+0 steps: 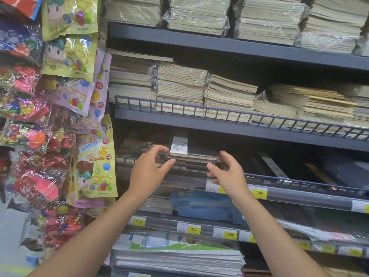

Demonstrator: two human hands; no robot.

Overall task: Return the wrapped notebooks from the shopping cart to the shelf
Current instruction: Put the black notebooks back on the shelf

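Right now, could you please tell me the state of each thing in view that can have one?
wrapped notebook pack: lying flat on the shelf, white label up.
left hand: fingers curved at the pack's left end; grip unclear.
right hand: fingers curved at the pack's right end; grip unclear.
upper notebook stacks: lying flat, wrapped in film.
hanging packets: hanging at the left.

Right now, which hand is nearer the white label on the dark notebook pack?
Left. The left hand has fingertips at the left edge of the notebook pack, beside the white label; the right hand is at the pack's right edge, farther away.
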